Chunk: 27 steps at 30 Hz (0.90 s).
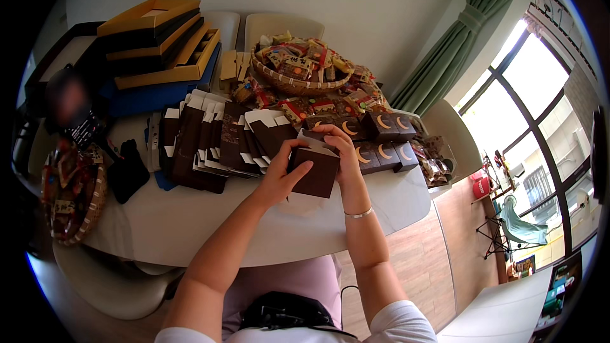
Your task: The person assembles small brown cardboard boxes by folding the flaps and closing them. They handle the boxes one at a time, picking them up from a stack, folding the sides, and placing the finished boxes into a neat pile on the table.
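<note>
Over the middle of the table, both hands hold one small dark brown cardboard box (316, 174). My left hand (283, 174) grips its left side, the thumb lying across the brown face. Around the right and far edges curl the fingers of my right hand (344, 152), near a pale flap at the top. Just left of the hands lies a row of flattened brown cartons (202, 130) with white flaps, overlapping one another. To the right stand several made-up brown boxes (380, 126) with a gold crescent on them, set in rows.
A woven basket (298, 82) heaped with wrapped snacks stands at the back, with loose packets around it. Black-and-gold trays (155, 41) are stacked at back left. A second basket (74, 197) sits at the left edge, beside a black cloth-like thing (129, 171). Chairs surround the white table (159, 228).
</note>
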Each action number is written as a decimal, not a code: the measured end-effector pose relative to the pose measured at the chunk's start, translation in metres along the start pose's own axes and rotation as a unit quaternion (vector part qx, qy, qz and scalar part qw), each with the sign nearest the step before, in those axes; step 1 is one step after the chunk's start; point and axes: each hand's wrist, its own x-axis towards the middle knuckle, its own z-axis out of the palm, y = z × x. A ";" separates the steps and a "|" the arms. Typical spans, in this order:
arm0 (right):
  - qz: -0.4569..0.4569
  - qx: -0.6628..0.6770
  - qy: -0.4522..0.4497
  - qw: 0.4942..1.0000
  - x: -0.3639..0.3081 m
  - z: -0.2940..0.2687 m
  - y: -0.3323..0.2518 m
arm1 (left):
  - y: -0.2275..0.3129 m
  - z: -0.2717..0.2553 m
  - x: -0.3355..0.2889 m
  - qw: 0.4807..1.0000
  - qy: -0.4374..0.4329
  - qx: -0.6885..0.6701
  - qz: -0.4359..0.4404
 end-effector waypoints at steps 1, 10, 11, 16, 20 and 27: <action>0.000 0.003 -0.003 1.000 0.000 0.000 0.000 | -0.001 0.000 0.000 1.000 0.006 -0.001 0.010; -0.018 0.011 -0.037 0.999 0.000 -0.001 0.002 | 0.002 -0.001 0.000 1.000 0.016 0.002 0.008; -0.017 0.011 -0.038 0.999 0.000 -0.001 0.002 | 0.002 -0.001 0.000 1.000 0.014 0.006 0.008; -0.018 0.006 -0.051 0.999 -0.001 0.000 0.000 | 0.001 -0.002 0.001 1.000 0.022 0.006 0.012; -0.022 0.006 -0.055 0.998 -0.003 0.005 -0.003 | -0.003 0.001 0.003 0.995 0.072 0.005 0.069; -0.003 -0.012 -0.076 0.997 -0.006 0.007 -0.008 | 0.006 -0.002 0.003 0.997 0.067 -0.019 0.041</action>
